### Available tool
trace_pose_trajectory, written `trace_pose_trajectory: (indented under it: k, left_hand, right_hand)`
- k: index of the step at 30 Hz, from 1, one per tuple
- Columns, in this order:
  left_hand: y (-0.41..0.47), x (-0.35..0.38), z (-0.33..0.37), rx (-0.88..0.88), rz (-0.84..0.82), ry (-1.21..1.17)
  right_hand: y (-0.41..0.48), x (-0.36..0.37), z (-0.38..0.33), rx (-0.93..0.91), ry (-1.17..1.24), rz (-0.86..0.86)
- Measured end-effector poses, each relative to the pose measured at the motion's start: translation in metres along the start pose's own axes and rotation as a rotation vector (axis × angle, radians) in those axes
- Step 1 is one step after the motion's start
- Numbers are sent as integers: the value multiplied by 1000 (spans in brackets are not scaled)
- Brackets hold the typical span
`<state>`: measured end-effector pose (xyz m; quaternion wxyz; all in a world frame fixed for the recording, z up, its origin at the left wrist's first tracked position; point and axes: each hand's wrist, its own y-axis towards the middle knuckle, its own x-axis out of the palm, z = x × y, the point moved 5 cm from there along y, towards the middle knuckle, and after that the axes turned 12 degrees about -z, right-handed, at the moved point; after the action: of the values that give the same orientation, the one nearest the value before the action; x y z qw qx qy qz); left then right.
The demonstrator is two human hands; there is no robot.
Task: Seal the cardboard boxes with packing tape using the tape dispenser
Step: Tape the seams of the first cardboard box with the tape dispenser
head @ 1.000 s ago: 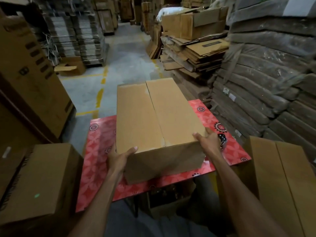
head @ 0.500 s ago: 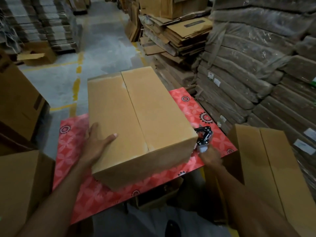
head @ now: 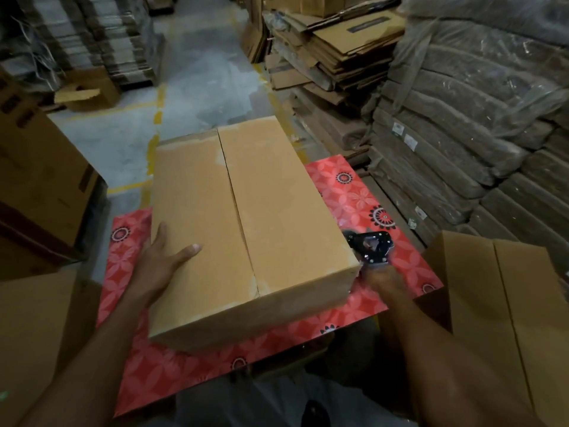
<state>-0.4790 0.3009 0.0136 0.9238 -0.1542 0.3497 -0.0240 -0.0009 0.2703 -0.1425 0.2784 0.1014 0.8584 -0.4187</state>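
A long brown cardboard box point(head: 277, 211) lies on a small table with a red flowered cover point(head: 354, 192). Its two top flaps meet in a bare centre seam that runs away from me. My left hand point(head: 160, 263) rests flat on the box's near left edge, fingers spread over the top. My right hand point(head: 380, 278) is beside the box's near right corner, closed on the handle of a black tape dispenser point(head: 371, 246) that sits low on the table next to the box.
Another closed cardboard box point(head: 505, 303) stands at my right, and more boxes point(head: 40, 180) at my left. Stacks of flattened cartons point(head: 338, 57) and wrapped bundles point(head: 477, 118) line the right side. A concrete aisle with yellow lines point(head: 157, 118) runs ahead.
My right hand left the box's near right corner and took hold of the tape dispenser beside it. My left hand slid up onto the box's top. The view tilted down.
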Motion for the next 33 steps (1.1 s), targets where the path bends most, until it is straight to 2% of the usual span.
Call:
trace_pose_trajectory:
  k: [3,8,10,13,14,16,18,19,21,22,25,27,29,33]
  left_hand:
    - [-6,8,2,-30,-6,-41]
    - [-34,54,22,-59,87,-144]
    - [-51,80,38,-66,137,-150]
    - [-67,120,61,-63,108,-139]
    - [-69,128,63,-59,89,-66]
    - [-69,128,70,4,138,277]
    - [-61,110,85,198,285,566]
    - [-51,98,90,286,324,554]
    - [-24,69,97,338,274,260]
    - [-6,56,96,278,208,-6]
    - [26,35,92,-54,-69,-987]
    - [37,29,97,-152,-290,-1381]
    - [40,21,106,-151,-417,-1445]
    - [57,9,112,-32,-467,-1461]
  right_hand:
    - [3,-41,-33,-59,215,-18]
    - [-14,-112,-120,-397,314,-70]
    - [-36,-122,-159,-504,475,-176]
    - [-87,-114,-209,-615,502,-461]
    - [-100,-109,-218,-649,481,-524]
    - [-121,-87,-230,-663,447,-638]
    - [-137,-59,-235,-660,386,-742]
    - [-144,-43,-237,-666,351,-785]
    - [-158,-17,-240,-691,295,-848]
    - [-165,-6,-241,-714,277,-871]
    - [-181,18,-247,-801,239,-890]
    - [-189,28,-253,-826,251,-905]
    - [-194,35,-260,-836,280,-921]
    - [-194,44,-275,-834,305,-907]
